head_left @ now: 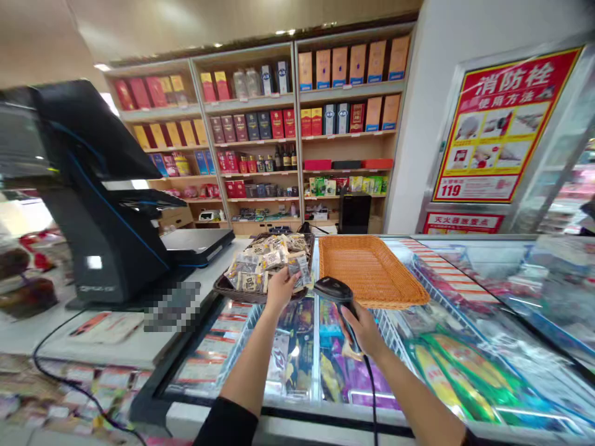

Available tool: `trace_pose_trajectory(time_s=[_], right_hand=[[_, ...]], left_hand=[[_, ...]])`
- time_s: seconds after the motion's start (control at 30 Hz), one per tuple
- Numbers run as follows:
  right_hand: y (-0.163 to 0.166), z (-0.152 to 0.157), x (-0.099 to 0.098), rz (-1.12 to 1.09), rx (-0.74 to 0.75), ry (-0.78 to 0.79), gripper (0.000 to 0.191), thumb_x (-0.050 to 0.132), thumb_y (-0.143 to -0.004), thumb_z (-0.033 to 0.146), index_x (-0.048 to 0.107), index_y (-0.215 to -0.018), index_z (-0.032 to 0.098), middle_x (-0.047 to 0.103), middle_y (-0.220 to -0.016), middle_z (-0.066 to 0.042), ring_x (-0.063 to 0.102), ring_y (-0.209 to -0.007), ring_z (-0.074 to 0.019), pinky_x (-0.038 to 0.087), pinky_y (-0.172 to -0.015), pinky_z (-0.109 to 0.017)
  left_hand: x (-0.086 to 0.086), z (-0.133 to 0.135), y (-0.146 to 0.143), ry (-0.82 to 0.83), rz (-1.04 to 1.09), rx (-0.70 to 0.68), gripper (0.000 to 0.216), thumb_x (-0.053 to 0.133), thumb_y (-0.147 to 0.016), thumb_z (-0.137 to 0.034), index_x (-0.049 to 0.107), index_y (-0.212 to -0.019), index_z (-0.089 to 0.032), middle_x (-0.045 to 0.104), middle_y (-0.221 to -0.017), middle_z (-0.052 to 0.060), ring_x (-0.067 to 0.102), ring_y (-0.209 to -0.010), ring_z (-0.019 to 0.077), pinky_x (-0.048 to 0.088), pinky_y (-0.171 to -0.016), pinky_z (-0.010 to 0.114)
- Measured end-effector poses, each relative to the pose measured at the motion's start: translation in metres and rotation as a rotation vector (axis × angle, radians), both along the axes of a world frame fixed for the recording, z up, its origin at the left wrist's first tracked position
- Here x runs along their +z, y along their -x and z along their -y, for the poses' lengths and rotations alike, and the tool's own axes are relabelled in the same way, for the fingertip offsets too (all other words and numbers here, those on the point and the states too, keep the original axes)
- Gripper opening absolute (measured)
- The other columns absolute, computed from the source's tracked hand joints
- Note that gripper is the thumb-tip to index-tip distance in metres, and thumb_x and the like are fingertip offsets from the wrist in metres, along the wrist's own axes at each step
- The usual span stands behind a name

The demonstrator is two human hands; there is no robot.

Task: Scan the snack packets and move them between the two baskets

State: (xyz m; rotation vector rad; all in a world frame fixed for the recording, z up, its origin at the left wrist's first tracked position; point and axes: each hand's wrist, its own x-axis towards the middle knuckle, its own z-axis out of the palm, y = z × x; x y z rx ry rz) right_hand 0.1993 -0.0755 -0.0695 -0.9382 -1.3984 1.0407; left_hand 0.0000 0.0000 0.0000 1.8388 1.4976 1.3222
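Observation:
My left hand [281, 287] reaches to the front right edge of a dark brown wicker basket [232, 293], its fingers closed on a small snack packet [300, 267]. Similar packets [258, 260] in beige and grey wrapping are heaped in that basket. In my right hand [360, 325] is a black handheld barcode scanner [333, 288], gripped by its handle, with its head pointing left towards the packet. A black cable [373, 396] runs down from the scanner's handle. Just beyond the scanner lies an orange-brown wicker tray [372, 266].
Both baskets stand on a glass-topped freezer [313, 371] holding bagged goods. At left are a black checkout terminal [97, 198], a flat weighing scale [199, 244] and a loose cable [60, 381]. Shelves of boxes [253, 127] line the back wall.

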Motion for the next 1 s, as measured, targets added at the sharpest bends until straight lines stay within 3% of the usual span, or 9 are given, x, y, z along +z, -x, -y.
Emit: trace_pose_trajectory(time_s=[0.2,0.43,0.57,0.67,0.73,0.83,1.0], right_hand=[[0.002,0.001,0.002,-0.108,0.063,0.102,0.037,0.052,-0.082,0.054,0.044,-0.074,0.019,0.048,-0.055,0.006,0.04,-0.033,-0.0058,0.032,-0.03,-0.018],[0.003,0.002,0.001,-0.107,0.071,0.058,0.034,0.052,-0.083,0.052,0.047,-0.081,0.018,0.047,-0.056,0.006,0.041,-0.033,-0.0057,0.032,-0.029,-0.017],[0.003,0.002,-0.001,-0.102,0.069,0.032,0.034,0.052,-0.084,0.051,0.048,-0.077,0.018,0.049,-0.055,0.006,0.041,-0.033,-0.0058,0.032,-0.03,-0.017],[0.002,0.001,0.0,-0.205,0.041,0.044,0.036,0.055,-0.081,0.053,0.047,-0.073,0.019,0.05,-0.054,0.005,0.042,-0.033,-0.0063,0.032,-0.03,-0.018],[0.0,-0.002,0.003,-0.355,-0.014,0.064,0.037,0.057,-0.079,0.054,0.047,-0.073,0.019,0.051,-0.054,0.005,0.042,-0.033,-0.0065,0.033,-0.03,-0.018],[-0.008,-0.008,0.009,-0.564,-0.129,0.075,0.04,0.059,-0.074,0.058,0.051,-0.079,0.019,0.052,-0.053,0.005,0.042,-0.032,-0.0071,0.033,-0.03,-0.018],[-0.024,-0.017,0.012,-0.714,-0.263,0.086,0.046,0.063,-0.068,0.06,0.054,-0.084,0.018,0.052,-0.051,0.005,0.043,-0.033,-0.0085,0.035,-0.03,-0.019]], left_hand=[[-0.005,-0.004,0.001,-0.027,-0.009,-0.014,0.019,0.055,-0.076,-0.031,0.064,-0.077,-0.014,0.065,-0.066,0.001,0.058,-0.065,0.0155,0.039,-0.06,0.021],[-0.021,-0.017,0.007,-0.053,-0.034,-0.015,0.031,0.051,-0.077,-0.042,0.064,-0.081,-0.014,0.062,-0.064,0.0,0.056,-0.064,0.0152,0.038,-0.059,0.022],[-0.022,-0.016,0.009,-0.058,0.01,-0.049,0.032,0.051,-0.078,-0.041,0.064,-0.087,-0.014,0.065,-0.072,0.002,0.059,-0.07,0.0166,0.041,-0.063,0.023],[-0.018,-0.013,0.005,-0.049,0.014,0.007,0.028,0.052,-0.077,-0.038,0.065,-0.086,-0.014,0.064,-0.069,0.002,0.058,-0.067,0.0166,0.042,-0.063,0.024],[-0.015,-0.013,-0.006,-0.067,0.033,0.024,0.026,0.052,-0.077,-0.033,0.064,-0.09,-0.015,0.066,-0.074,0.003,0.059,-0.067,0.0162,0.043,-0.065,0.025],[-0.015,-0.019,-0.037,-0.057,0.038,-0.078,0.026,0.051,-0.078,-0.025,0.063,-0.099,-0.017,0.068,-0.087,0.004,0.06,-0.071,0.015,0.045,-0.067,0.025],[-0.02,-0.032,-0.099,0.076,-0.306,-0.143,0.028,0.057,-0.074,-0.015,0.063,-0.102,-0.015,0.067,-0.083,0.007,0.062,-0.079,0.0176,0.045,-0.072,0.026]])
